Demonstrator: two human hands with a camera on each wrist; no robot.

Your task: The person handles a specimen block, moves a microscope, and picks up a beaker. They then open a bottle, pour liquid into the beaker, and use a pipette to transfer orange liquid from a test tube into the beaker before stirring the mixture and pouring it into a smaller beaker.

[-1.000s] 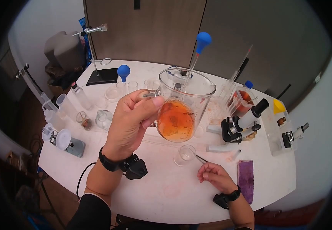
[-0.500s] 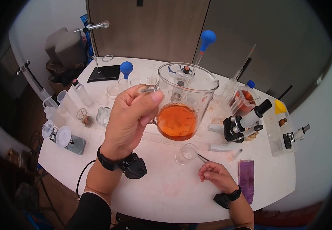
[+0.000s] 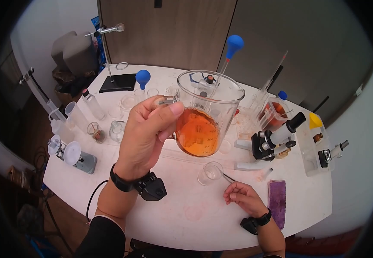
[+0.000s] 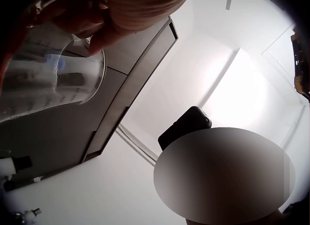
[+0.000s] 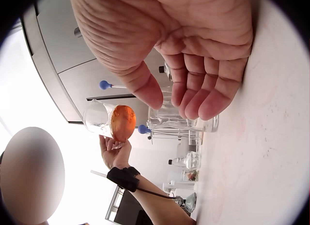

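Observation:
Held up above the table, a large glass beaker contains orange liquid. My left hand grips its handle, thumb on top. In the left wrist view, the hand and the beaker are partly cut off. My right hand rests low over the table with fingers loosely curled and nothing in them; the right wrist view shows the palm. A small glass beaker stands beyond that hand, and a thin dark rod lies between them.
Right of my right hand lies a purple cloth, with a microscope beyond it. A balance stands at the left, a stand with a black base at the back left. A blue-bulbed pipette rises behind the large beaker.
The liquid in the large beaker has shifted, its surface looking flatter half a second ago and slanted now. The scene has moved slightly in the head view. My right hand keeps its pose.

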